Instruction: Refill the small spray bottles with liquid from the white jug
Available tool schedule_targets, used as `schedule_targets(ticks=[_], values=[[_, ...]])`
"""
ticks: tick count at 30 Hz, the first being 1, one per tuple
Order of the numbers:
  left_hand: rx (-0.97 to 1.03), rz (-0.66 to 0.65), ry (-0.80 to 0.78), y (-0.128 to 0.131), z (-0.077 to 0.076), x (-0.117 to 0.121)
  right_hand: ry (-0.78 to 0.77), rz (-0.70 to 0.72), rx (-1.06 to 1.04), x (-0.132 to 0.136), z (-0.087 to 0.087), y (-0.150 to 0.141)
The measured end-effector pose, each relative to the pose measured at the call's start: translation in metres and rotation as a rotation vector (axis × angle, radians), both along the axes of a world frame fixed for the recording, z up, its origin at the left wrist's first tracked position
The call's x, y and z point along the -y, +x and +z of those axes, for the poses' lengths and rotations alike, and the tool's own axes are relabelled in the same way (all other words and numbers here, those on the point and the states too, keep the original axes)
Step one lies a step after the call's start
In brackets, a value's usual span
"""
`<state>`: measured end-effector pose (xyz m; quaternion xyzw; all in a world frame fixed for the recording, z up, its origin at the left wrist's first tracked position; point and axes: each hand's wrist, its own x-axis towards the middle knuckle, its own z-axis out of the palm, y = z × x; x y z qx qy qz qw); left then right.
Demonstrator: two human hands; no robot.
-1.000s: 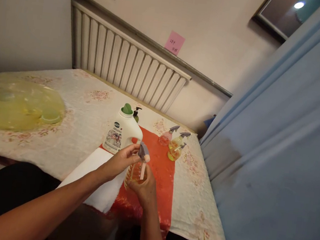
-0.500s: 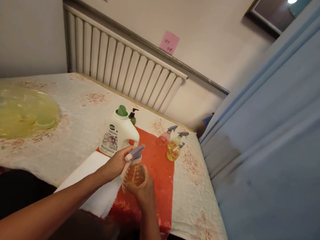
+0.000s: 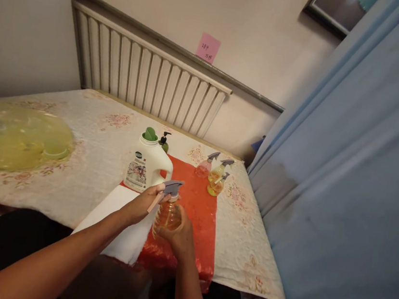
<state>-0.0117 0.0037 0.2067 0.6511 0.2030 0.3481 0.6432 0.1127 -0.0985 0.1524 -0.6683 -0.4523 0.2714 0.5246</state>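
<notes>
Between my hands, above the red plastic sheet [image 3: 201, 217], is a clear spray bottle [image 3: 168, 216] with a grey trigger head and an orange tint. My left hand [image 3: 147, 202] is closed around the spray head at the neck, its fingers partly hidden behind it. My right hand [image 3: 178, 234] wraps the bottle's body from the right. Just behind my left hand stands a white detergent jug [image 3: 148, 165] with a green cap tilted in its mouth. A folded white cloth [image 3: 113, 231] lies beneath my left forearm.
Several spray bottles, pink [image 3: 203, 168] and yellow [image 3: 216, 184], stand at the sheet's far right. A dark pump bottle [image 3: 164, 143] is behind the jug. A yellow translucent plastic bag [image 3: 14, 141] lies on the floral tablecloth [image 3: 93, 156] at left. A blue curtain [image 3: 344, 186] hangs at right.
The grey spray head has turned on the bottle's neck, its nozzle end now pointing more to the right. Both hands keep their hold, and the view has shifted slightly.
</notes>
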Motion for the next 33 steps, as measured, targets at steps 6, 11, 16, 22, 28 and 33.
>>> schedule_targets(ticks=[6, 11, 16, 22, 28, 33], values=[[0.023, -0.041, -0.058, 0.003, -0.012, -0.005, 0.006, 0.031, -0.054, -0.002, 0.001, 0.001], [0.065, -0.052, -0.134, 0.004, -0.021, -0.009, 0.021, 0.063, -0.103, -0.001, 0.008, 0.001], [-0.02, 0.058, -0.069, -0.016, -0.049, -0.013, 0.037, 0.028, -0.15, -0.005, 0.007, 0.009], [-0.536, 0.234, 0.361, -0.072, -0.119, -0.047, 0.047, -0.046, -0.143, -0.035, -0.011, 0.041], [-0.748, 0.43, 0.824, -0.108, -0.166, -0.076, 0.084, -0.187, -0.037, -0.093, -0.022, 0.075], [-0.84, 0.502, 0.996, -0.111, -0.187, -0.076, 0.113, -0.281, 0.067, -0.151, -0.023, 0.096]])
